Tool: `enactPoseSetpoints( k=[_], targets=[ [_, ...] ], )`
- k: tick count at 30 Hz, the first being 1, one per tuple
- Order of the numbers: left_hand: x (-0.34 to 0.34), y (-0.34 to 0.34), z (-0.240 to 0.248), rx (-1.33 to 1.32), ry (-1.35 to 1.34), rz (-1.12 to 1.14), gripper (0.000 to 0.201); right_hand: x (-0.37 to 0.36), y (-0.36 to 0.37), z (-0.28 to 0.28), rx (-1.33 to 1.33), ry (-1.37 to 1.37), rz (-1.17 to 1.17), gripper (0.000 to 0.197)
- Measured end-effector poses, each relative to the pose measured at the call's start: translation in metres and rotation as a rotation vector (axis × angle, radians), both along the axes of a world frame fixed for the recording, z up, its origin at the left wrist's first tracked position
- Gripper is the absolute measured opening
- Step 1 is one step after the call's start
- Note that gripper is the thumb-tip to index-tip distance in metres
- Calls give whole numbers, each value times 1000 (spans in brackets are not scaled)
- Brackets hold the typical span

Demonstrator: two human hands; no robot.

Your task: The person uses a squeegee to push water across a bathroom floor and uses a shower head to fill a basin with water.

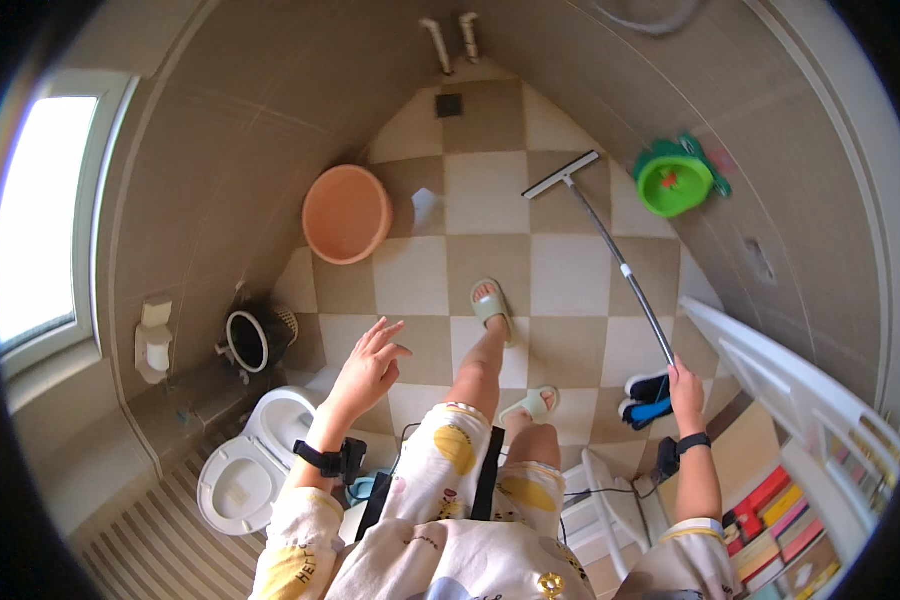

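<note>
In my right hand (684, 392) is the end of a grey pole, part of a long-handled floor squeegee (625, 270). The fingers wrap round the pole, which slopes away to the far left. Its wide flat head (560, 175) lies on the checkered tile floor. My left hand (372, 368) hangs in the air, fingers apart, holding nothing. Below that hand a white toilet (238, 487) stands with its lid up. A pale green slipper (492, 308) is on my forward foot, and another slipper (532, 402) is on the foot behind.
An orange basin (348, 222) stands by the left wall, beside a whitish scrap (425, 205). A green bowl-like container (673, 188) is against the right wall. Dark shoes (648, 402) lie near my right hand. A dark bin (248, 340) and a floor drain (449, 105) are also in view.
</note>
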State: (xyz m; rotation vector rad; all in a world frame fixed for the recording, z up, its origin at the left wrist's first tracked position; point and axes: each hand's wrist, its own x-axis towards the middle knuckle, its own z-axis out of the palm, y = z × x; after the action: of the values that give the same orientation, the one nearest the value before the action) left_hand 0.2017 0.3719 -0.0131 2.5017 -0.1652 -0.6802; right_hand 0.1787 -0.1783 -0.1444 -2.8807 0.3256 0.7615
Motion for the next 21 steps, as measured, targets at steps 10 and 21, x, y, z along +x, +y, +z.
enactPoseSetpoints(
  k=[10, 21],
  targets=[
    [-10, 63, 15, 12, -4, 337, 28, 219, 139, 13, -44, 42, 265, 32],
    [-64, 45, 63, 123, 3, 790, 27, 328, 163, 31, 60, -3, 509, 30]
  ],
)
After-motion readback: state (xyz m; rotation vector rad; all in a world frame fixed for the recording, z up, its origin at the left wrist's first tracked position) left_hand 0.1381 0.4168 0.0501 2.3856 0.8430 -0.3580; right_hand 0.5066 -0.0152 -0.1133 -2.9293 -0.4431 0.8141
